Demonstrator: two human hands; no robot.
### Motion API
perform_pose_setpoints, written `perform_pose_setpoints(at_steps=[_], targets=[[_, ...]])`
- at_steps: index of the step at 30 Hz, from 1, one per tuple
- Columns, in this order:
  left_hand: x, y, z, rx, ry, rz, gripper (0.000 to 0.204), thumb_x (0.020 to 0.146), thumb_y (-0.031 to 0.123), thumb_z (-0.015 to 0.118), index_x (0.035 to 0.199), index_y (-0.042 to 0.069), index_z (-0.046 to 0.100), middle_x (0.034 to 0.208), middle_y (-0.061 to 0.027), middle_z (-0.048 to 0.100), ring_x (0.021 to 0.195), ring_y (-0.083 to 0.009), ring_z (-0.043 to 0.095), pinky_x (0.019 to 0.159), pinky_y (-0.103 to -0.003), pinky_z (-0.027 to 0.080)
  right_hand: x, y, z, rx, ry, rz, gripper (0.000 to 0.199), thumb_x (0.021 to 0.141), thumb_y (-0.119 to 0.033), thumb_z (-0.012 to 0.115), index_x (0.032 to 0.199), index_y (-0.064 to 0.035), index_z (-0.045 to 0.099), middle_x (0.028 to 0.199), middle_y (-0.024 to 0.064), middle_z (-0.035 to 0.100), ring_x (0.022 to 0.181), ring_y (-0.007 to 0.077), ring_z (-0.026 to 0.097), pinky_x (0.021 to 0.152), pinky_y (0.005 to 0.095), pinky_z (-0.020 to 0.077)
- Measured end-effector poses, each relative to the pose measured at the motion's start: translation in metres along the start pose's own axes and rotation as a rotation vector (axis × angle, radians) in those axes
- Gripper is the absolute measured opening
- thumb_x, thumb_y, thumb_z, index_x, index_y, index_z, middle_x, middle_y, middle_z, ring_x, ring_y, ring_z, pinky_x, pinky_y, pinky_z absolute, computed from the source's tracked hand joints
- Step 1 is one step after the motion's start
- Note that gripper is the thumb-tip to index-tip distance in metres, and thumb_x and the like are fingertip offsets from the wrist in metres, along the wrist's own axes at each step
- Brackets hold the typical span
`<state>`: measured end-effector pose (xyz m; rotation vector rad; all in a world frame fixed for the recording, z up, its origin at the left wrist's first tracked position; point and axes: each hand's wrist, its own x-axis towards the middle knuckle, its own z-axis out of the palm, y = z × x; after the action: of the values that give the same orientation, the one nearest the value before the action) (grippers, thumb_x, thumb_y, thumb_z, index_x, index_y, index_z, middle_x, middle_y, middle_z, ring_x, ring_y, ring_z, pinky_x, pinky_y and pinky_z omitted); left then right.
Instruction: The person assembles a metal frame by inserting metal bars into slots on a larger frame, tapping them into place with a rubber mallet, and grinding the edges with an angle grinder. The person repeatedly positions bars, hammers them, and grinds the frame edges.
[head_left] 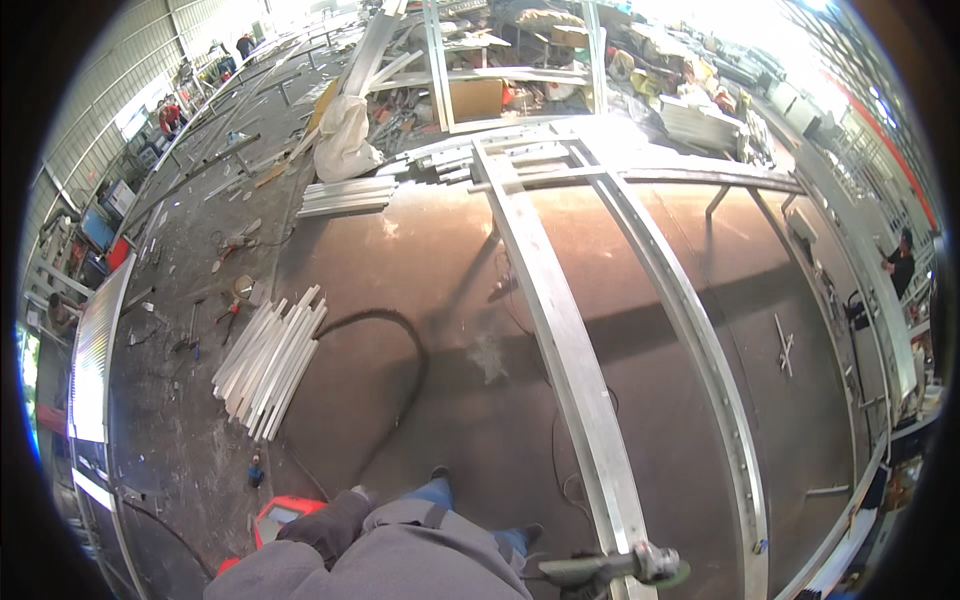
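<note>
Head view: ribbed shiny panel [92, 350] stands at the floor's far left edge. Next, a loose bundle of pale metal strips [270, 360], laid side by side, overlapping the left edge of the floor's brown part; second strip stack [345, 197] at that part's upper left corner. Small blue-and-black tool [256, 470] on the floor below the bundle, then a red machine [290, 512] beside the dark left sleeve [335, 525]. Pale patch at the sleeve's end looks like the left hand [362, 492]; too small to tell if its fingers are wide, narrow or holding anything. Broad metal rail [560, 340] runs up from the floor's near edge; angle grinder [605, 568] sits across its near end, green disc [678, 577] to the right, disc contact unclear. Right hand can't be made out, so can't tell what its fingers hold. Right again: narrower rail [690, 315], roughly alongside, then crossed metal pieces [785, 346] near the brown part's right edge.
</note>
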<state>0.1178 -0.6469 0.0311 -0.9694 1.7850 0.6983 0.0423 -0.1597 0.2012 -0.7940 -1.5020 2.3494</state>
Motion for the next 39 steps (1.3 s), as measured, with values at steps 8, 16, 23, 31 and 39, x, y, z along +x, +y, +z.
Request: perform_pose_setpoints(at_steps=[8,16,23,31,39], targets=[[-0.070,0.252,-0.151,-0.321,-0.321,0.956,0.066,0.093,0.038,0.073,0.141,0.000,0.048,0.132,-0.0150,0.061,0.122,-0.0230,0.058,0.103,-0.035,0.047,0.077,0.064,0.303,0.004,-0.494,0.223,0.037,0.088,-0.015,0.072,0.118,0.0020,0.058,0.098,0.0155,0.069,0.087,0.0255,0.069,0.078,0.0353,0.0569],[-0.039,0.374,-0.319,-0.669,-0.663,0.900,0.061,0.087,0.050,0.073,0.125,0.006,0.054,0.099,-0.0046,0.062,0.088,-0.0140,0.060,0.073,-0.032,0.050,0.209,0.093,0.551,-0.105,-0.960,0.427,0.054,0.085,-0.017,0.075,0.131,-0.0024,0.050,0.110,0.0123,0.065,0.103,0.0248,0.065,0.088,0.0388,0.0558],[-0.015,0.487,-0.464,-0.874,-1.208,0.664,0.071,0.085,0.071,0.063,0.112,0.005,0.058,0.086,-0.0032,0.061,0.077,-0.0141,0.061,0.068,-0.029,0.049,0.306,0.128,0.702,0.643,-1.032,0.817,0.067,0.082,-0.045,0.080,0.133,-0.0152,0.050,0.115,0.0085,0.063,0.117,0.0351,0.060,0.114,0.0619,0.0347],[0.148,0.673,-0.636,0.058,-0.827,0.907,0.042,0.104,0.039,0.051,0.120,0.001,0.061,0.105,-0.0127,0.070,0.096,-0.0238,0.067,0.084,-0.038,0.053,0.397,0.161,0.748,0.701,-0.288,0.464,0.050,0.090,-0.044,0.071,0.125,-0.0140,0.050,0.098,0.0056,0.062,0.089,0.0241,0.066,0.082,0.0472,0.0583],[0.385,0.930,-0.820,0.812,0.481,0.996,0.088,0.083,0.062,0.065,0.141,0.001,0.041,0.138,-0.0273,0.050,0.131,-0.0423,0.048,0.106,-0.049,0.042,0.369,0.188,0.838,0.591,0.445,0.105,0.035,0.090,-0.037,0.069,0.105,-0.0066,0.062,0.083,0.0068,0.063,0.075,0.0224,0.065,0.072,0.0399,0.0579]])
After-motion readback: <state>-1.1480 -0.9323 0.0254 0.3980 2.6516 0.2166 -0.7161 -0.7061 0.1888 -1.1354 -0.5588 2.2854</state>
